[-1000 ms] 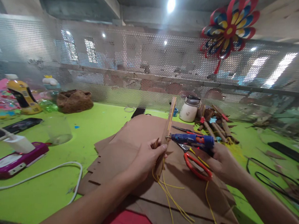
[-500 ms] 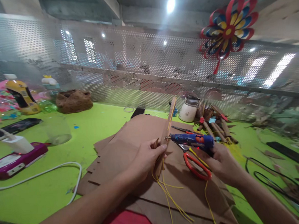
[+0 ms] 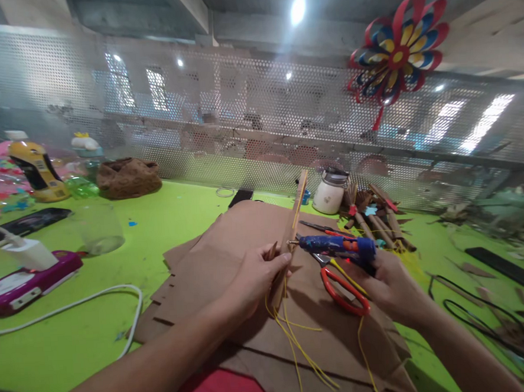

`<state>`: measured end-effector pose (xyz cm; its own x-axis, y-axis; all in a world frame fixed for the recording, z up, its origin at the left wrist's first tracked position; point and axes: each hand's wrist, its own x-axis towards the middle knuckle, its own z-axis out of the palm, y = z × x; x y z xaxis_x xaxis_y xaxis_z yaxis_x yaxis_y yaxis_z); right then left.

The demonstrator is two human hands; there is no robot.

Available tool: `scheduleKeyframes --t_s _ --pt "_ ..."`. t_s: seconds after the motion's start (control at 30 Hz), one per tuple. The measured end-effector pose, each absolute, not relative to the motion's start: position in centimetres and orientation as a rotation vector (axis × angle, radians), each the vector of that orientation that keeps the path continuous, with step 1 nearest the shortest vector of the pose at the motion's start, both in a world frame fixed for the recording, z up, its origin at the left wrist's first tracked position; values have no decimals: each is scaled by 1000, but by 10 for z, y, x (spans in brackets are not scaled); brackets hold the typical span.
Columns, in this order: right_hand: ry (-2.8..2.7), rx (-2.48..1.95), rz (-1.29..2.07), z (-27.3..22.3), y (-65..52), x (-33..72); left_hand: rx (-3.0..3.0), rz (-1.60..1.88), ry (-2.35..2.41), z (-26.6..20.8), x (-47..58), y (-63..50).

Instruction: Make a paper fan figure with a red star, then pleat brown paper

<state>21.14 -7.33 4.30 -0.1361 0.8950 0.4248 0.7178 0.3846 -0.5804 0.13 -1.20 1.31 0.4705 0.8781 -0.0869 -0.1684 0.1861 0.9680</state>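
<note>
Green worktop (image 3: 151,226) under a perforated screen (image 3: 237,85); far left, white charger (image 3: 32,255) plugged into purple power strip (image 3: 32,285); brown paper sheets (image 3: 215,240) stacked mid-worktop; left hand (image 3: 260,273) above them, grip clamped on brown paper strip (image 3: 289,230), tilted up and away; yellow strings (image 3: 317,369) trail below; red-handled scissors (image 3: 326,282) lie on the sheets; blue glue gun (image 3: 331,245) above, nozzle at the strip, contact unclear; white jar (image 3: 329,195) behind; right hand (image 3: 389,277), grip wrapped round the gun's handle.
</note>
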Motion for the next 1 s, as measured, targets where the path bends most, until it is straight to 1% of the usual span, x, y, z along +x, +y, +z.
scheduleKeyframes --t_s 0.37,1.0 --pt "-1929 -1363 255 39 -68 214 1153 842 761 13 1 -11" --pt "-1950 -1372 270 44 -71 212 1112 839 802 15 0 -11"
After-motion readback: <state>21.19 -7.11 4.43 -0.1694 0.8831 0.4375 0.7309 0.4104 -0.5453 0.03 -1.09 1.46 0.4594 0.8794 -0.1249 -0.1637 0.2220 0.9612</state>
